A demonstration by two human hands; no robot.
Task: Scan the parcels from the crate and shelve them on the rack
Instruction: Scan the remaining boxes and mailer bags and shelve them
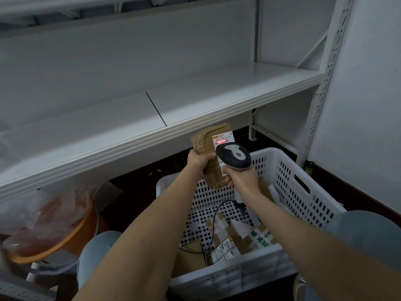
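Scan in progress, centre frame, above the crate.
L hand (198, 158) wrapped round a crumpled brown parcel (209, 148), held upright; R hand (239, 178) fisted on grip of a corded scanner (234, 156), red beam across the parcel's label (223, 139). White perforated crate (303, 187) lower right w/ more parcels (227, 242) inside. Grey rack shelf (152, 109) spans upper frame, just behind parcel.

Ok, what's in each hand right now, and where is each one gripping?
The left hand grips the brown paper parcel around its middle, below the label. The right hand holds the barcode scanner by its handle, head aimed at the label.
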